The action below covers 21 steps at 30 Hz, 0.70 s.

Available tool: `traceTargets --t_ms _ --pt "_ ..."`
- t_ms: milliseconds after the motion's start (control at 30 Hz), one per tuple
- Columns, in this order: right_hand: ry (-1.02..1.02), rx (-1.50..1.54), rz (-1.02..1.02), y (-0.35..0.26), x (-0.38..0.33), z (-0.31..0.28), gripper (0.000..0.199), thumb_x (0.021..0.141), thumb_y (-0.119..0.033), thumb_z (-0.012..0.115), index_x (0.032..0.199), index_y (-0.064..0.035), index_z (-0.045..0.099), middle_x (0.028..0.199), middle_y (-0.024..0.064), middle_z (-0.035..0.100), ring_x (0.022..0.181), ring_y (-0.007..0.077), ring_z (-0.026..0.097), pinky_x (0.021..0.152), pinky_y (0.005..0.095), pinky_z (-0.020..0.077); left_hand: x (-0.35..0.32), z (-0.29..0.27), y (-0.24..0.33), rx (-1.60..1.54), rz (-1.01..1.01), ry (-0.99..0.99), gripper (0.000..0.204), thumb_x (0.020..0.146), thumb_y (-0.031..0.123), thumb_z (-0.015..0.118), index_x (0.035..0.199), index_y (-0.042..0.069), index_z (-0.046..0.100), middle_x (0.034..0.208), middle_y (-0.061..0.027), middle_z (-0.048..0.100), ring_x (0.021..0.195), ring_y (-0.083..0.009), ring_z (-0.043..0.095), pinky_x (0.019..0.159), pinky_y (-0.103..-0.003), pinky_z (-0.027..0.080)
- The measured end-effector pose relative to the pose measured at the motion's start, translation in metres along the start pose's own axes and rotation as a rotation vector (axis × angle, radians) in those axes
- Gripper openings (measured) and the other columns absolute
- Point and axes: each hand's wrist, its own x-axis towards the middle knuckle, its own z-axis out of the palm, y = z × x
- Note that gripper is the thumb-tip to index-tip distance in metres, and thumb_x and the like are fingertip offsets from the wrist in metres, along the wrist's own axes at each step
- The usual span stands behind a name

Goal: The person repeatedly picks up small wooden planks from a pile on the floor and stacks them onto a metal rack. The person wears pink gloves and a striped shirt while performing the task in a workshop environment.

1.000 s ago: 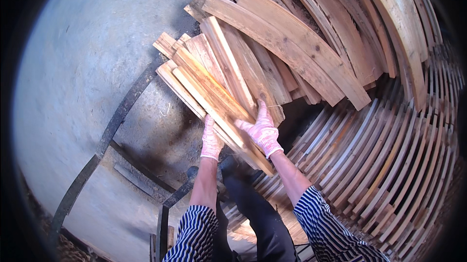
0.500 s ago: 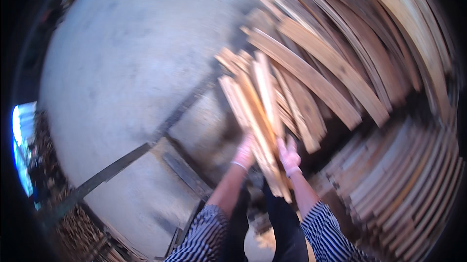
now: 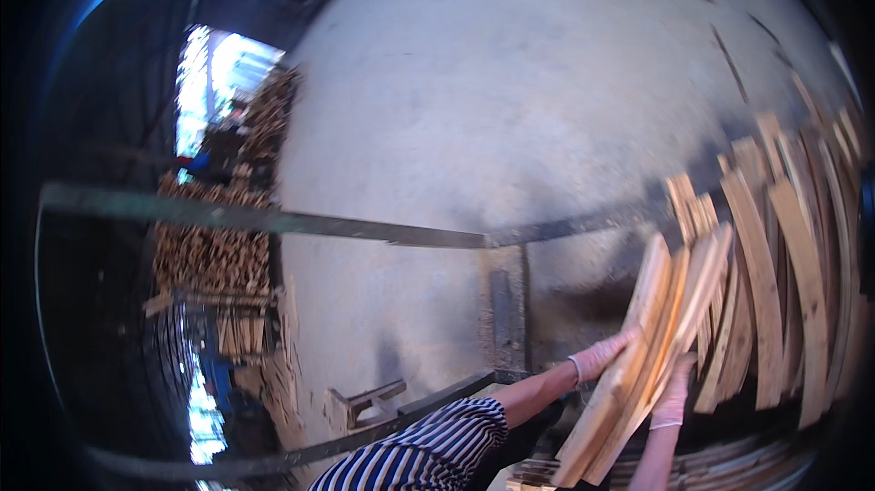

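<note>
At far left, I record a stack of wood pieces [image 3: 214,258] beyond a dark metal bar [image 3: 365,229], which crosses in front of a pale wall [image 3: 547,90]. My striped sleeve [image 3: 428,450] enters below. My left grip [image 3: 603,357], in a pinkish glove, is clamped on the left side of a bundle of boards [image 3: 640,383], held tilted, upper ends rightward. My right grip [image 3: 673,397], likewise gloved, closes on the bundle's right side; its fingertips are hidden. Further right, long planks [image 3: 761,295] stand close together.
</note>
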Motion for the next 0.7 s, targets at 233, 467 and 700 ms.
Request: traceTargets --t_ms 233,467,700 --pt "0.028 -0.375 -0.012 -0.018 -0.067 0.067 0.064 0.086 -0.024 0.079 0.140 -0.0014 0.052 0.119 0.0116 0.066 0.101 0.0218 0.067 0.087 0.0358 0.0566 -0.118 0.047 0.049 0.281 0.093 -0.019 0.070 0.090 0.057 0.069 0.132 0.002 0.063 0.122 -0.0100 0.068 0.108 -0.0155 0.063 0.099 -0.030 0.049" --pt "-0.025 -0.580 -0.098 -0.077 -0.182 0.170 0.097 0.075 -0.009 0.084 0.155 -0.0042 0.029 0.130 0.0148 0.062 0.115 0.0251 0.062 0.098 0.0388 0.0529 -0.248 0.114 0.051 0.246 0.366 -0.093 0.090 0.083 0.025 0.083 0.155 0.006 0.033 0.145 -0.0090 0.053 0.134 -0.0220 0.049 0.112 -0.035 0.039" --pt "0.098 -0.578 -0.300 -0.137 -0.319 0.261 0.091 0.075 -0.015 0.082 0.152 -0.0008 0.036 0.133 0.0161 0.058 0.118 0.0256 0.057 0.101 0.0367 0.0492 -0.316 0.189 0.100 0.346 0.437 -0.226 0.096 0.081 0.025 0.085 0.155 0.002 0.029 0.145 -0.0132 0.051 0.132 -0.0231 0.049 0.110 -0.037 0.040"
